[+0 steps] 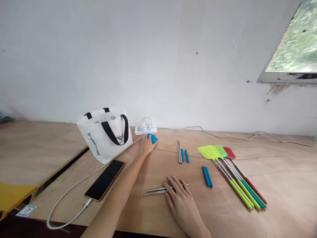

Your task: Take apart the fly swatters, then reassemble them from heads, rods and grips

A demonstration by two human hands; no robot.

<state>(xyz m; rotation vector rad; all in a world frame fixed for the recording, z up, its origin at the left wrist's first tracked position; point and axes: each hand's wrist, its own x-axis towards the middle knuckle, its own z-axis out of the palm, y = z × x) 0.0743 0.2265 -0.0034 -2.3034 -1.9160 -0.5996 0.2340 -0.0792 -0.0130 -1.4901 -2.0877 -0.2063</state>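
Observation:
My left hand (147, 146) reaches far forward, its fingers closed around a soft-looking blue piece (153, 138) just in front of the power strip. The kind of this blue piece is hard to make out. Nearer to me, my right hand (182, 202) lies flat with its fingers stretched over thin metal rods (154, 192), partly covering them. Beyond it are two metal tubes (179, 152) and two short blue handle grips (187, 156). Another pair of blue handle grips (207, 177) lies to the right of that hand.
Several fly swatters with lime-green heads (208, 152) and a red head (229, 152) lie at right. A white bag (109, 148) stands at left, beside a phone (105, 180) on a charging cable (61, 195). A power strip (138, 131) sits against the wall.

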